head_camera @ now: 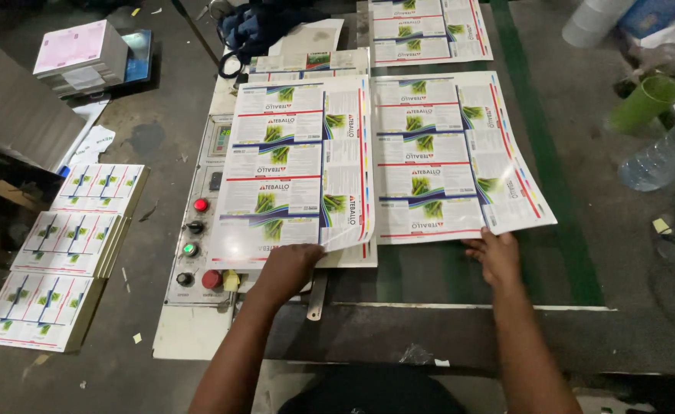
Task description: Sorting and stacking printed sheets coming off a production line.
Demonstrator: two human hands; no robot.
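Two large glossy printed sheets lie side by side on a dark machine table [460, 276]. My left hand [290, 264] grips the near edge of the left sheet [291, 165], whose near right corner curls up off the stack below. My right hand [497, 254] rests with spread fingers on the near edge of the right sheet [452, 157], pressing it flat. More printed sheets [428, 29] lie farther back on the table.
A control panel [199, 230] with red, green and black buttons sits left of the sheets. Stacks of printed sheets [65, 253] lie on the floor at left, with a pink-topped stack [80, 55] behind. A green cup [645, 102] and clear plastic bottle [663, 157] stand at right.
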